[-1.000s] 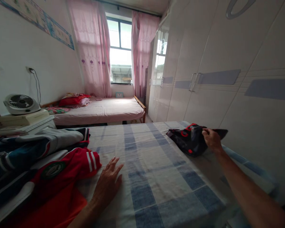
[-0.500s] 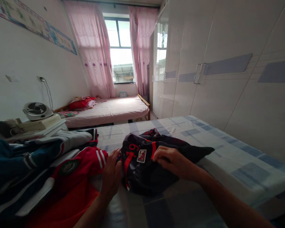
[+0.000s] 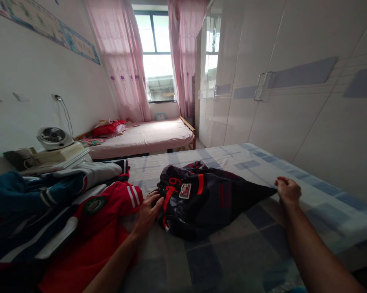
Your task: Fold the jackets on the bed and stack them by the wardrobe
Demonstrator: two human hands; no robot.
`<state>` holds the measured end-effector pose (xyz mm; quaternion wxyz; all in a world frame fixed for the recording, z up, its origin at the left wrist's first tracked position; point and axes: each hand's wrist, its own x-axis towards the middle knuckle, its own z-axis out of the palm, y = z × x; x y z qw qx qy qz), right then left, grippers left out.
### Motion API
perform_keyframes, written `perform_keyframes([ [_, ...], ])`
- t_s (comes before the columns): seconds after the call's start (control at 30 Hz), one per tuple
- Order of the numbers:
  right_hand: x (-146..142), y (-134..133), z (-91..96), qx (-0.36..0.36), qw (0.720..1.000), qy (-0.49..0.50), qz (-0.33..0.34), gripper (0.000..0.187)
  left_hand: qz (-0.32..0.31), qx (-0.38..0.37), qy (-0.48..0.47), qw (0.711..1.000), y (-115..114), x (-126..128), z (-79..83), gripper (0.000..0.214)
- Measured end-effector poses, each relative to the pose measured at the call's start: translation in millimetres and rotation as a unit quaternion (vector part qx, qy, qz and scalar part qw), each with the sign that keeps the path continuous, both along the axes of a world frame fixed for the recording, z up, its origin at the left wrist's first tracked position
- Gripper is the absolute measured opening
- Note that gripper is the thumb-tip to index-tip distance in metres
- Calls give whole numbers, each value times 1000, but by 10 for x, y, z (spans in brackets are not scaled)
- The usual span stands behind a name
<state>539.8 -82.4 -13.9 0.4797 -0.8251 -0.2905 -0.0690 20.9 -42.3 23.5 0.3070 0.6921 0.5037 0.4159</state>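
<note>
A dark navy garment (image 3: pixel 207 199) with red trim, a red number and a small white patch lies bunched on the blue-and-white checked bed sheet (image 3: pixel 232 252). My left hand (image 3: pixel 149 211) rests on its left edge, fingers pressed onto the cloth. My right hand (image 3: pixel 288 190) is closed on the garment's right corner and holds it stretched out to the right.
A pile of clothes lies at the left: a red jersey (image 3: pixel 88 228) and a blue-and-white jacket (image 3: pixel 33 195). A small fan (image 3: pixel 53 137) sits on books behind it. A second bed (image 3: pixel 146 138) stands under the window. White wardrobe doors (image 3: pixel 293 101) line the right side.
My right hand carried the dark garment from the bed's right side to the middle, then slid right to pull its corner out. My left hand moved onto the garment's left edge.
</note>
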Motion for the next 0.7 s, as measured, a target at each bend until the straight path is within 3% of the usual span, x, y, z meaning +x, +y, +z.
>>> perform_keyframes([
  [0.13, -49, 65, 7, -2, 998, 63, -14, 28, -78, -30, -23, 996, -138, 82, 288, 32],
  [0.2, -85, 80, 29, -3, 997, 74, -1, 28, -104, -67, -90, 988, -185, 158, 366, 27],
  [0.3, -106, 69, 45, -9, 997, 81, 12, 27, -99, -185, -242, 947, -176, 280, 336, 33],
  [0.37, -108, 57, 49, -15, 996, 81, 20, 27, -96, -242, -289, 921, -147, 346, 282, 36],
  [0.53, -120, 55, 59, -34, 996, 74, 34, 25, -184, -278, -279, 900, -147, 471, 334, 37],
  [0.7, -140, 59, 81, -57, 995, 69, 38, 25, -236, -181, -176, 938, -132, 649, 388, 59],
])
